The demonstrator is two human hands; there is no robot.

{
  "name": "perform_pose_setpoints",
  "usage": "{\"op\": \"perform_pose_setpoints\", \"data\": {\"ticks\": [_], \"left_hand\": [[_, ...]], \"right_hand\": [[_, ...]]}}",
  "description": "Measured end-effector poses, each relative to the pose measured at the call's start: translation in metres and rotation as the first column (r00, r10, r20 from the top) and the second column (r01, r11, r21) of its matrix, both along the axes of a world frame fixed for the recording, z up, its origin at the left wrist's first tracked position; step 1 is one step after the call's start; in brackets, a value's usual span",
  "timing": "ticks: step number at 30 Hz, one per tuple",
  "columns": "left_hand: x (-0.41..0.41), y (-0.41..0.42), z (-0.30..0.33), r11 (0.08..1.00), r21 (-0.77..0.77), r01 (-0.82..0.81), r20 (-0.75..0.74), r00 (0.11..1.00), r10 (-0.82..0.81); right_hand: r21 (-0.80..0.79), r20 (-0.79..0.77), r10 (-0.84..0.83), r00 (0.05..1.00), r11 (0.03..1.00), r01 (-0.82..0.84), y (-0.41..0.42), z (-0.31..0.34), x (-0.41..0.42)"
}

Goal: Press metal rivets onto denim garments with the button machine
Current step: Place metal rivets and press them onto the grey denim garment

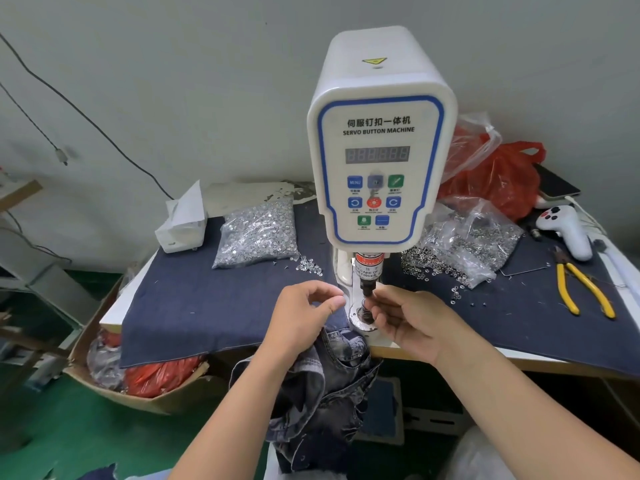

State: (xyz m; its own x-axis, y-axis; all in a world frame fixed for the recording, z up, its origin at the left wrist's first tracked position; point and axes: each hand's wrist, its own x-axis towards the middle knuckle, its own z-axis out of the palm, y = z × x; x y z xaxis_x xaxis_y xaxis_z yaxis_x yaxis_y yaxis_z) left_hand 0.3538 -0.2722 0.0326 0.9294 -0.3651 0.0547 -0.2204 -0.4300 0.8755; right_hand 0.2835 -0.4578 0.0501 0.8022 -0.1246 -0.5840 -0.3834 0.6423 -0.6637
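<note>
A white servo button machine [379, 133] stands at the table's middle, its punch [367, 289] above a round metal die [362, 315]. A washed denim garment [332, 375] hangs off the table's front edge below the die. My left hand [304, 317] hovers just left of the die with thumb and forefinger pinched together; what it pinches is too small to tell. My right hand [412, 320] reaches in from the right, its fingertips at the die under the punch, pinching a small metal piece.
A bag of silver rivets [258, 233] lies left of the machine, and a bag of ring parts [464, 244] right. Yellow pliers [581, 289], a white controller [564, 230], red bags [498, 174] and a tissue box [181, 220] sit on the blue cloth [194, 306].
</note>
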Motion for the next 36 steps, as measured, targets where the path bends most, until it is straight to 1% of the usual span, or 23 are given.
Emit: {"op": "perform_pose_setpoints", "data": {"ticks": [4,7,9,12,16,26,36], "left_hand": [[-0.006,-0.014,0.001,0.999,0.045,0.021,0.026,0.999,-0.022],[-0.010,-0.024,0.002,0.996,0.088,0.011,0.030,0.999,-0.014],[-0.011,-0.026,0.002,0.994,0.114,-0.002,0.040,0.999,-0.003],[-0.011,-0.028,0.000,0.991,0.130,-0.013,0.077,0.997,0.003],[-0.014,-0.033,0.002,0.989,0.147,-0.007,0.111,0.994,-0.009],[-0.016,-0.036,0.010,0.974,0.225,-0.039,0.199,0.980,-0.006],[-0.015,-0.035,0.017,0.955,0.295,-0.008,0.176,0.983,-0.046]], "right_hand": [[-0.019,0.024,0.023,0.999,1.000,-0.023,-0.007,0.000,-0.004],[-0.185,0.036,0.015,0.999,0.983,-0.008,-0.020,-0.004,-0.006],[-0.283,0.052,-0.028,0.998,0.958,0.042,-0.031,-0.009,-0.008],[-0.359,0.049,-0.084,0.995,0.928,0.096,-0.041,-0.020,-0.012],[-0.371,0.037,-0.091,0.995,0.924,0.098,-0.046,-0.031,-0.016],[-0.349,0.044,-0.061,0.997,0.934,0.073,-0.050,-0.034,-0.013],[-0.344,0.054,-0.042,0.998,0.937,0.058,-0.053,-0.035,-0.014]]}}
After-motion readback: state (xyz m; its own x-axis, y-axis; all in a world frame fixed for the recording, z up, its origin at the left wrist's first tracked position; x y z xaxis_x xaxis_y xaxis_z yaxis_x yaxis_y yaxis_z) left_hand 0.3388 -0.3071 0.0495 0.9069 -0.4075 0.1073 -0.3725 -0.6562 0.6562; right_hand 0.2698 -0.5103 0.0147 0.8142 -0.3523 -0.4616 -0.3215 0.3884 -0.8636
